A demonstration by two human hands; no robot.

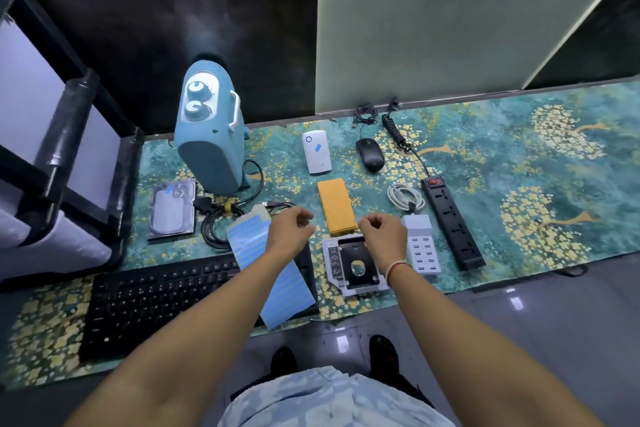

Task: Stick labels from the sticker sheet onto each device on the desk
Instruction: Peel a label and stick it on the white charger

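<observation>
Sticker sheet (273, 274): one; hands: two

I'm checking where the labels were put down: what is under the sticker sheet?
The sticker sheet lies across the right end of the black keyboard. The left forearm covers part of the sheet; the keys beneath it cannot be seen.

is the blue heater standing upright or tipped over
Upright. The blue heater stands on its base on the patterned desk cover, its two white knobs at the top and the grille face below them.
</observation>
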